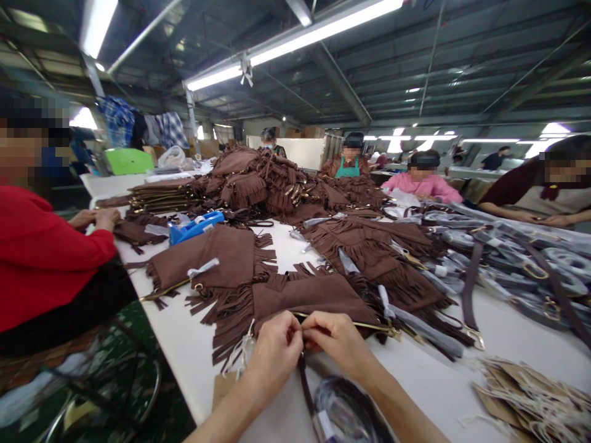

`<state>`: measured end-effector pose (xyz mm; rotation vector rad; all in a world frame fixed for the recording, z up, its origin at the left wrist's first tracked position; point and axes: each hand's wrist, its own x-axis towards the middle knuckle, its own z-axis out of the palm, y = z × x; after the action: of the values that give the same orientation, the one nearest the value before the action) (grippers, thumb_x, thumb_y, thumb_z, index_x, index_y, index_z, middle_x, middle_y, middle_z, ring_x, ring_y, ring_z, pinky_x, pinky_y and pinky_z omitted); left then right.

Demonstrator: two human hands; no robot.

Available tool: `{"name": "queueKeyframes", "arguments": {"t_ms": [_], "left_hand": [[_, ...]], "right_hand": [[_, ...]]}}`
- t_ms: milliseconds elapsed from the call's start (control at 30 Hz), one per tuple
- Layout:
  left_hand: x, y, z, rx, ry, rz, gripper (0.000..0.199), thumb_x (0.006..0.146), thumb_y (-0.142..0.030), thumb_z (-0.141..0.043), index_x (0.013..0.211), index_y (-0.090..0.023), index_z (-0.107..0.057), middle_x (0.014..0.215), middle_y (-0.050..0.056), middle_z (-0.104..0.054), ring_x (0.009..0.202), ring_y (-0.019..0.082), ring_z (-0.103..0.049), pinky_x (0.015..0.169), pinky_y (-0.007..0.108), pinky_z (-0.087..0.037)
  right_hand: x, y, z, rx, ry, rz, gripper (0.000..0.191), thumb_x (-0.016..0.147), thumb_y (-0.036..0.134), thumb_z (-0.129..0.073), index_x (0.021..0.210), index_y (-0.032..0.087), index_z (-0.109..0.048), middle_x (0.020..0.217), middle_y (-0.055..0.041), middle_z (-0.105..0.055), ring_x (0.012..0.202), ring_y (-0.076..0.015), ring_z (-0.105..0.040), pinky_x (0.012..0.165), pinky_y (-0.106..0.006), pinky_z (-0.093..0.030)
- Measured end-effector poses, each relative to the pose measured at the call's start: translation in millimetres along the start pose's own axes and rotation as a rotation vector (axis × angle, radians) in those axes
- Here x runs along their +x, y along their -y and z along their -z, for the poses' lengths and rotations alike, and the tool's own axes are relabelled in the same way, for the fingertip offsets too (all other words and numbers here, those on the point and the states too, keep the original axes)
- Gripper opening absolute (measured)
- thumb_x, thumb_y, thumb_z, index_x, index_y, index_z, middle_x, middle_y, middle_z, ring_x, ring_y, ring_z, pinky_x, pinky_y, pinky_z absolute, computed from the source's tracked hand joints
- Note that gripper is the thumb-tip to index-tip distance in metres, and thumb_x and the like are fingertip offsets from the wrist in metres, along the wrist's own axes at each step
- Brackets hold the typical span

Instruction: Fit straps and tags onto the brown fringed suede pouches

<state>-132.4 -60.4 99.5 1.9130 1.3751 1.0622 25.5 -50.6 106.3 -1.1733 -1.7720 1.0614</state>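
Observation:
A brown fringed bag [309, 298] lies flat before me, its gold zipper edge toward me. At that edge my left hand [279, 341] and my right hand [335, 338] meet, fingertips pinched close together. From between them a dark strap [303, 381] hangs down to a plastic-wrapped coil of strap [346, 412]. My left fingers are closed at the strap's upper end. What my right fingertips pinch is hidden behind the knuckles. Beside my left wrist are a brown card tag [222, 389] and white strings [240, 357].
More fringed bags [205, 255] surround mine, with a large pile [249, 178] behind. A blue tape dispenser [196, 227] stands left. Wrapped straps [521, 258] cover the right, and card tags [530, 394] lie nearer. A person in red [50, 252] sits left; other people work across the table.

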Motion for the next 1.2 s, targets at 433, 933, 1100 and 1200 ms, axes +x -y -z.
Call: {"name": "queueKeyframes", "arguments": {"t_ms": [433, 933, 1100, 1200], "left_hand": [[-2, 6, 0.2, -0.020, -0.010, 0.003, 0.014, 0.077, -0.013, -0.046, 0.066, -0.018, -0.054, 0.064, -0.001, -0.056, 0.060, 0.013, -0.049, 0.057, 0.022, -0.032], [-1, 4, -0.2, -0.004, -0.013, 0.001, 0.014, 0.076, -0.011, -0.047, 0.065, -0.019, -0.054, 0.064, -0.001, -0.057, 0.061, 0.014, -0.051, 0.058, 0.023, -0.032], [-1, 3, -0.3, 0.010, -0.005, 0.005, 0.016, 0.079, -0.013, -0.045, 0.067, -0.019, -0.053, 0.068, 0.000, -0.059, 0.066, 0.015, -0.053, 0.061, 0.024, -0.034], [-1, 5, 0.4, 0.023, -0.031, 0.012, 0.016, 0.080, -0.014, -0.044, 0.067, -0.020, -0.051, 0.069, 0.001, -0.059, 0.067, 0.016, -0.054, 0.062, 0.025, -0.035]], "right_hand": [[3, -6, 1, 0.272, -0.018, -0.150, 0.019, 0.070, 0.034, -0.067, 0.074, 0.017, -0.063, 0.064, 0.0023, -0.064, 0.057, -0.0124, -0.061, 0.057, -0.025, -0.051], [3, -6, -4, 0.208, -0.001, -0.111, 0.013, 0.072, 0.029, -0.059, 0.070, 0.017, -0.064, 0.059, 0.0033, -0.061, 0.054, -0.0112, -0.055, 0.055, -0.023, -0.046], [3, -5, -8, 0.126, -0.031, -0.076, 0.011, 0.074, 0.027, -0.057, 0.069, 0.019, -0.063, 0.059, 0.0031, -0.061, 0.053, -0.0124, -0.056, 0.054, -0.024, -0.045], [5, -4, -12, -0.019, -0.088, -0.004, 0.014, 0.077, 0.025, -0.054, 0.067, 0.020, -0.063, 0.058, 0.0027, -0.061, 0.055, -0.0137, -0.057, 0.055, -0.025, -0.043]]}}
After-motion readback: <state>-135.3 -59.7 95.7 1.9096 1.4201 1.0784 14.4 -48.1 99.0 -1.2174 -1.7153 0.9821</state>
